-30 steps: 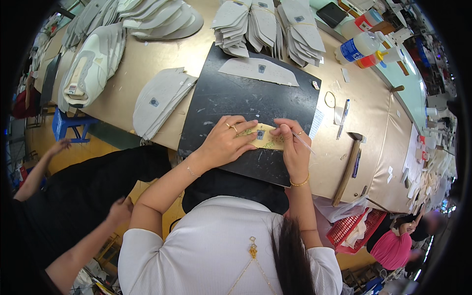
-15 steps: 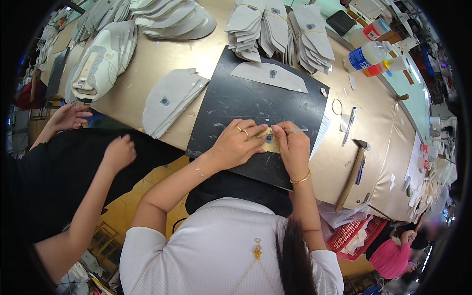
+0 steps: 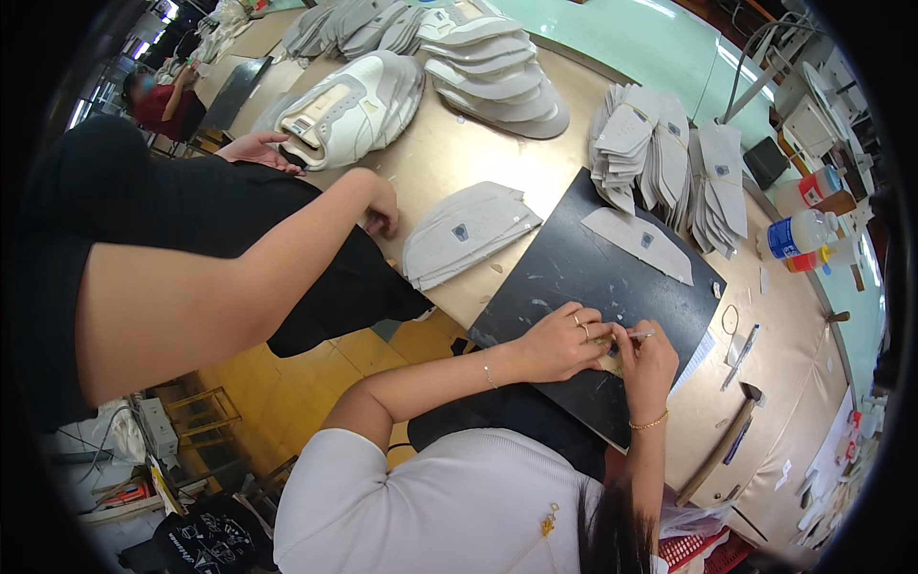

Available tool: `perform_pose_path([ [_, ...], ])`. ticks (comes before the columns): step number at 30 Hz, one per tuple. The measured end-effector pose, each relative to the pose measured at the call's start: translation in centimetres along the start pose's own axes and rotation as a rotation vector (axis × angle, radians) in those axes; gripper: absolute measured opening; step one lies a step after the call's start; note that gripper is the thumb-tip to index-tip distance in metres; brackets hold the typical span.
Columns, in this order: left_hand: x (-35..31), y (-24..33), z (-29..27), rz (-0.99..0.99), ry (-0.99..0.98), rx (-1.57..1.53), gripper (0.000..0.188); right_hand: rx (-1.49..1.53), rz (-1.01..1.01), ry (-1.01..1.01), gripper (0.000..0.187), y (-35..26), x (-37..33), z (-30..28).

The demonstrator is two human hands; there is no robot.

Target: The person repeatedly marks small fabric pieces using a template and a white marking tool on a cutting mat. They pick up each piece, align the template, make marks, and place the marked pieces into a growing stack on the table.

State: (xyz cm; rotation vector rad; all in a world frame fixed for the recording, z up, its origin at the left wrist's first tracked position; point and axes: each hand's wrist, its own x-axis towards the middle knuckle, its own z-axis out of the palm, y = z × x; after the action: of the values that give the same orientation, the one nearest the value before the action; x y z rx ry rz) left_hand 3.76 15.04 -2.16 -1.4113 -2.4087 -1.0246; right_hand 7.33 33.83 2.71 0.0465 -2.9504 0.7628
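Both hands meet over the near part of a black board (image 3: 535, 306). Beneath their fingers sits a small yellowish piece (image 3: 609, 364), mostly covered. My left hand (image 3: 559, 344), with rings on it, curls its fingers onto the piece from the left. On the other side, my right hand (image 3: 650, 368) is closed in a pinch around a slim pale stick (image 3: 646, 334), its fingertips touching the piece. Farther up the board lies a grey curved shoe part (image 3: 643, 245) with a dark patch. Left of the board, a fanned stack of similar grey parts (image 3: 469, 232) rests on the table.
Banded bundles of grey parts (image 3: 665, 158) stand beyond the board. Sewn shoe uppers (image 3: 359, 110) and a grey stack (image 3: 497, 72) lie at far left. A hammer (image 3: 722, 445), a pen (image 3: 741, 357) and bottles (image 3: 801, 234) are right. A co-worker's arm (image 3: 258, 263) reaches in from the left.
The view has swung left, so the table and my hands appear farther right and lower. My hands stay together over the yellowish piece. The co-worker's hands are nearer the shoe uppers and grey stack.
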Motion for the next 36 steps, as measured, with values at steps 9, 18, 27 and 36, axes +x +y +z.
perform_pose_path([
  [9, 0.1, 0.0, 0.2, 0.004, 0.028, -0.019, 0.029, 0.147, 0.006, 0.066, 0.016, -0.2, -0.1, 0.0],
  [18, 0.2, 0.0, -1.0, -0.062, -0.076, -0.187, 0.038, 0.712, 0.348, 0.277, 0.022, 3.0, -1.3, -0.4],
  [27, -1.3, 1.2, -2.8, -0.307, -0.079, -0.18, 0.043, 0.862, 0.377, 0.437, 0.025, 5.0, -2.0, -2.3],
  [36, -0.3, 3.1, -3.1, -0.524, -0.13, -0.091, 0.05, 0.19, 0.063, 0.311, 0.026, 5.7, 3.6, -1.4],
])
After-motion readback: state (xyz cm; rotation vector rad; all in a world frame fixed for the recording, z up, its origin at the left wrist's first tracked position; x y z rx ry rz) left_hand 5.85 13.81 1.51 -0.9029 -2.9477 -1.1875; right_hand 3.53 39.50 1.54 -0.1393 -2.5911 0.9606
